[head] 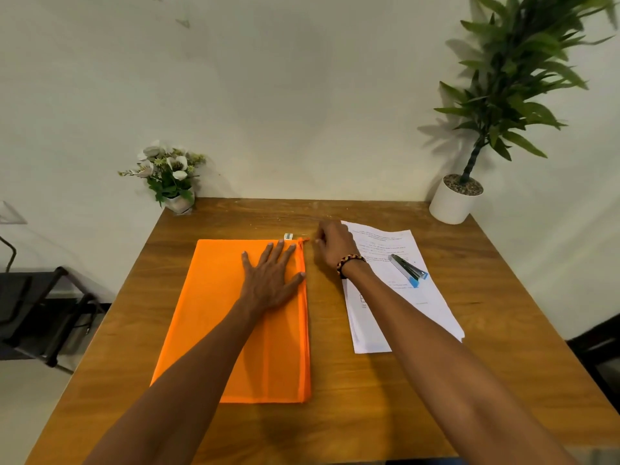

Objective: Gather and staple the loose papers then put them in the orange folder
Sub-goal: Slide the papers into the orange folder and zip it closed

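The orange folder [214, 317], a zip pouch, lies flat on the wooden table [436, 397], left of centre. My left hand [271, 280] rests flat on its upper right part, fingers spread. The folder's zipper pull [305, 240] sits at its far right corner. My right hand [335, 245] is just to the right of that pull, with its fingers curled together and a small gap to the pull. The white printed papers [372, 330] lie in a stack to the right, partly under my right forearm. A silver and blue stapler [407, 270] lies on top of them.
A small pot of white flowers [169, 176] stands at the table's far left corner. A tall green plant in a white pot [454, 201] stands at the far right corner. A black chair frame [40, 313] is left of the table. A wall runs behind.
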The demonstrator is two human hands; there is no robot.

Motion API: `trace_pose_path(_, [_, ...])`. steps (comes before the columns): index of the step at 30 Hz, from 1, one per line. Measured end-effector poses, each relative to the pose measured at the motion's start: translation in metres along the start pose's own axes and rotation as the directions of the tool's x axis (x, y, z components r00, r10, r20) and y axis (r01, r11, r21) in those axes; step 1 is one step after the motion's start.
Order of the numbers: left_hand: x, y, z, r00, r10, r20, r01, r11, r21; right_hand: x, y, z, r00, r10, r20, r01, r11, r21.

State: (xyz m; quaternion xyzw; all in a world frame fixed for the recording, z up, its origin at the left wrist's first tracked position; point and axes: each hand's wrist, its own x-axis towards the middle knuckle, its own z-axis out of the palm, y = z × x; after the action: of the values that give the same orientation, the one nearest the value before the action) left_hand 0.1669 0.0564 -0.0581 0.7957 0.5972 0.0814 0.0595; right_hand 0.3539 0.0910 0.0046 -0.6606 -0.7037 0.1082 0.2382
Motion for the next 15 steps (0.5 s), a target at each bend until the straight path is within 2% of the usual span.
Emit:
trace_pose_path(3, [0.000, 0.005, 0.001, 1.000, -0.016, -0.012, 0.016, 1.000, -0.013, -0.013, 0.008, -0.027, 0.969, 0.008, -0.247, 0.053, 0.970, 0.236])
trace_pose_path(6, [-0.001, 0.010, 0.001, 0.999, -0.035, -0.031, 0.034, 0.999, -0.033, -0.025, 0.033, -0.049, 0.932, 0.106, -0.345, -0.008, 0.961, 0.275])
trace_pose_path(8, [-0.001, 0.014, 0.001, 0.998, -0.038, -0.049, 0.036, 0.998, -0.054, -0.033, 0.060, -0.059, 0.924, 0.193, -0.330, -0.146, 0.976, 0.163])
trace_pose_path(9, [-0.002, 0.016, 0.001, 0.998, -0.037, -0.054, 0.034, 0.997, -0.063, -0.037, 0.073, -0.062, 0.929, 0.214, -0.303, -0.211, 0.977, 0.042])
trace_pose_path(12, [-0.001, 0.025, 0.004, 0.998, -0.021, -0.063, 0.016, 0.996, -0.083, -0.054, 0.102, -0.067, 0.932, 0.339, -0.132, -0.363, 0.883, -0.296])
trace_pose_path(15, [0.001, 0.039, 0.005, 0.998, -0.015, -0.061, 0.009, 0.995, -0.103, -0.067, 0.115, -0.064, 0.912, 0.406, -0.052, -0.396, 0.843, -0.363])
